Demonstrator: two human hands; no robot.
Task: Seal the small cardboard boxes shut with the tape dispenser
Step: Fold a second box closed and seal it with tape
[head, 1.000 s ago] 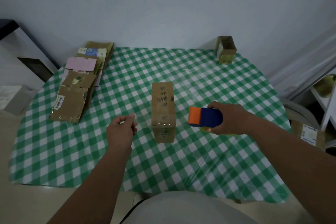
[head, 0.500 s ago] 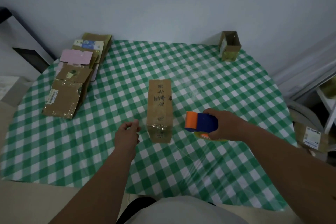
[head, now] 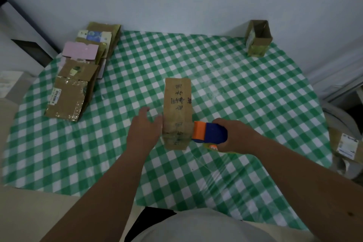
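Observation:
A long brown cardboard box [head: 177, 104] with handwritten black marks lies lengthwise in the middle of the green checked table [head: 255, 104]. Clear tape crosses its near end. My right hand [head: 235, 135] grips a blue and orange tape dispenser [head: 209, 133], whose orange front touches the box's right side near that end. My left hand [head: 144, 130] is at the box's left side with fingers spread, the fingertips touching or almost touching the cardboard.
A pile of flattened cardboard boxes [head: 78, 76] lies at the table's far left. An open-topped small box [head: 258, 37] stands at the far right corner by the wall. Another labelled box [head: 346, 145] sits off the table to the right.
Both hands have closed in on the box. My left hand opened its fingers and reached its left side. The dispenser moved left until it met the right side.

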